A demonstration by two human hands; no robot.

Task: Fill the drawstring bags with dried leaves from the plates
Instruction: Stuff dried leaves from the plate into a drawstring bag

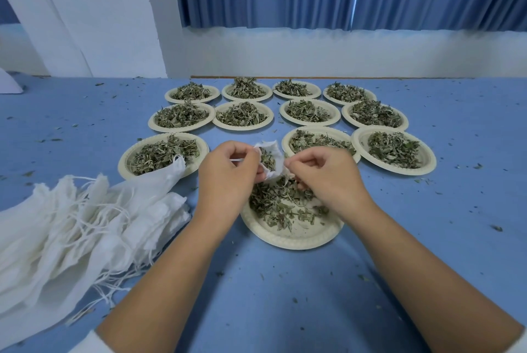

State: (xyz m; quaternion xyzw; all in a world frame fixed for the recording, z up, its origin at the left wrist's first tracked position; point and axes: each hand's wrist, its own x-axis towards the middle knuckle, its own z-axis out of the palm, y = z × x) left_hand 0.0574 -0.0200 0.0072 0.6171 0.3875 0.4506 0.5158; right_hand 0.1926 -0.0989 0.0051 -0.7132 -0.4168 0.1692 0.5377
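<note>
A small white drawstring bag hangs open above the nearest plate, with dried leaves showing in its mouth. My left hand pinches the bag's left edge and its string. My right hand pinches the right edge, fingers curled. The nearest plate holds a thin scatter of dried leaves. A heap of empty white drawstring bags lies to the left on the blue table.
Several more cream plates heaped with dried leaves stand in rows behind my hands, such as one at left and one at right. Leaf crumbs dot the blue tabletop. A white wall and blue curtains stand beyond the far edge.
</note>
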